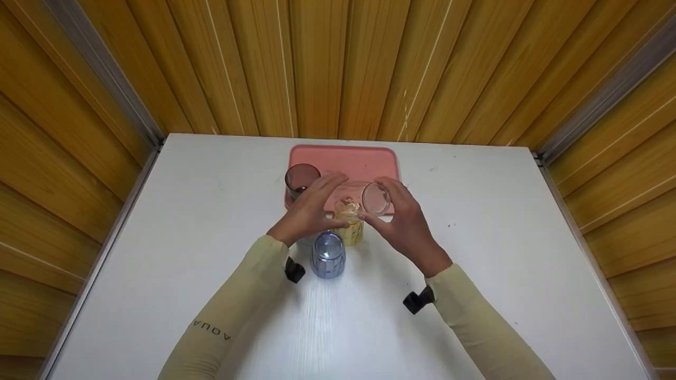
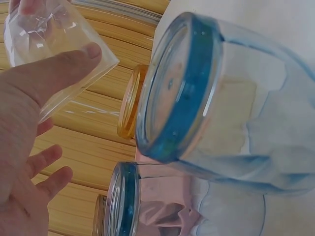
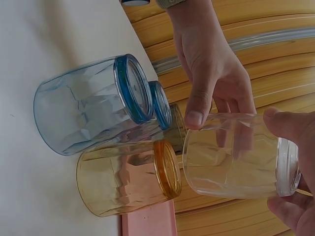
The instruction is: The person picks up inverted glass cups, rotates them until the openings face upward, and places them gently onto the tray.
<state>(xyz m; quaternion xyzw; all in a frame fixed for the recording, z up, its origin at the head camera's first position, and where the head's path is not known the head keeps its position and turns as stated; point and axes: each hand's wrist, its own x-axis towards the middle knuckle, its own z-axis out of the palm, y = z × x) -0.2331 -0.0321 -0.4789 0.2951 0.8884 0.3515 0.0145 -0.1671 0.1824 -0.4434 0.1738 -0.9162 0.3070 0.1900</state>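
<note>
A clear tumbler (image 3: 231,169) lies sideways in the air between both hands. My right hand (image 1: 404,224) pinches it around its thick base, thumb on one side and fingers on the other. My left hand (image 1: 311,211) is around its mouth end, with the thumb at the rim and the fingers spread loosely behind the wall. Just below stands a yellow tumbler (image 3: 125,179), base up. Nearer the body, a blue tumbler (image 1: 328,256) also stands base up, beside the left wrist. A second blue tumbler (image 2: 125,201) stands behind it, mostly hidden by the left hand in the head view.
A pink tray (image 1: 343,153) lies at the back of the white table (image 1: 475,211). At its left side stands a dark smoky tumbler (image 1: 302,177), partly behind the left hand. Wood-patterned walls (image 1: 317,68) enclose the table at the back and sides.
</note>
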